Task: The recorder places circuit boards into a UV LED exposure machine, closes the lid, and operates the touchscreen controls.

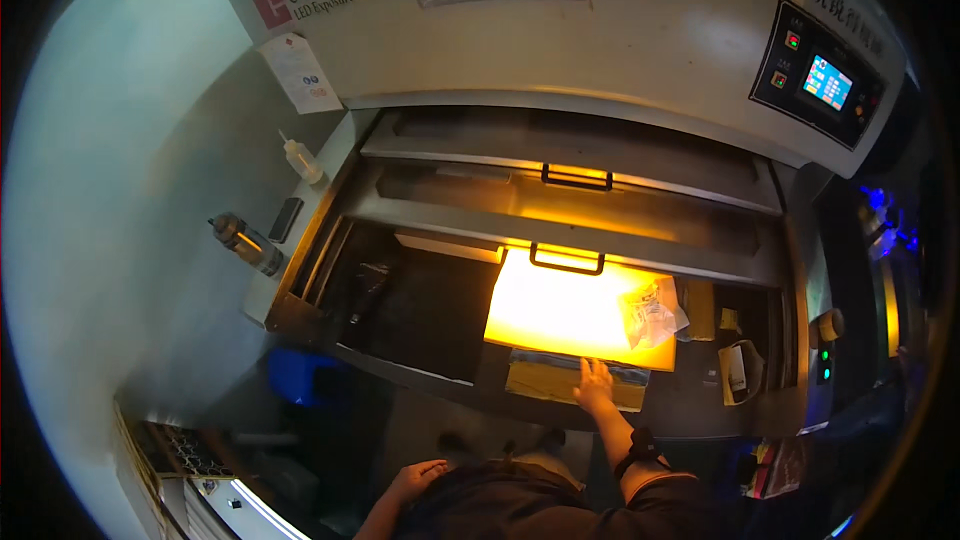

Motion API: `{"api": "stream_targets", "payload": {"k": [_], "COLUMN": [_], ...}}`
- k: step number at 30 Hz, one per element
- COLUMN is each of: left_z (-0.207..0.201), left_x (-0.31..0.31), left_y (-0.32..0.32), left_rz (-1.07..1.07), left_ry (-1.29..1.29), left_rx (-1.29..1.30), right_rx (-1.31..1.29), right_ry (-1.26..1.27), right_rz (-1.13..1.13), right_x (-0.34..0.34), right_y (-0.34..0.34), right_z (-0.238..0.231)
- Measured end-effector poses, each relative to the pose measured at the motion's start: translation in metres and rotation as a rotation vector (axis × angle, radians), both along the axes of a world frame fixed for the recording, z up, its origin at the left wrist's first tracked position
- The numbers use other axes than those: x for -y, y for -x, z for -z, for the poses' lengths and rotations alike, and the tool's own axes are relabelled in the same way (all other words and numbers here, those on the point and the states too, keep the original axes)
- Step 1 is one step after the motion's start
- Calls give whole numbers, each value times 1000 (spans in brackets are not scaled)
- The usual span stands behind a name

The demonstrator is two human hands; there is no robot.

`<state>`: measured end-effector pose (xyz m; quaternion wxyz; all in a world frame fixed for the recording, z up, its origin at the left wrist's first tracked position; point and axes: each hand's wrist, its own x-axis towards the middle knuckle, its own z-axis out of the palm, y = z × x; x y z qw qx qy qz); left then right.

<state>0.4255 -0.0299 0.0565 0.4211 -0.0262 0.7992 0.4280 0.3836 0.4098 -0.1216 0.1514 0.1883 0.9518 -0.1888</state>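
Observation:
My right hand (594,383) reaches forward with its fingers stretched out and holds nothing that I can see. It lies over a brown cardboard piece (545,381) with a dark strip along its far edge. Just beyond the fingertips is a brightly glowing yellow-white panel (555,305). Crumpled clear plastic (650,312) lies on the panel's right part. My left hand (418,478) rests low by my body, fingers extended and nothing visible in it. A black band (642,448) circles my right arm.
A large machine (660,50) with a lit screen (827,82) stands ahead. Two metal drawer fronts with black handles (567,259) sit above the panel. On the left ledge are a dark bottle (246,243), a phone-like slab (286,220) and a white squeeze bottle (303,161). An open box (741,372) stands right.

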Motion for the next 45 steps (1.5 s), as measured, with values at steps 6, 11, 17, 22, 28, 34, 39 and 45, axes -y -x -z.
{"api": "stream_targets", "payload": {"k": [6,11,17,22,28,34,39,45], "left_z": [40,12,48,47,-30,-133,-199,-236], "left_x": [50,101,185,185,61,-8,-28,-46], "left_y": [46,115,189,240,236,273,285,300], "left_rz": [-26,33,234,568,92,-62,-178,-141], "left_ry": [-107,-186,-187,-156,-979,-1637,-1653,-1899], "left_rx": [37,-4,-130,-28,14,-200,-248,-161], "right_rx": [-612,79,412,317,-98,-831,-1385,-442], "right_ry": [-26,-167,-19,-141,-298,-532,-571,-257], "right_rz": [-123,-136,132,140,158,209,214,149], "right_x": [60,98,158,208,231,215,190,82], "right_y": [98,120,72,1,-2,19,40,68], "right_z": [-114,-102,-102,-160,-358,-429,-312,-132]}}
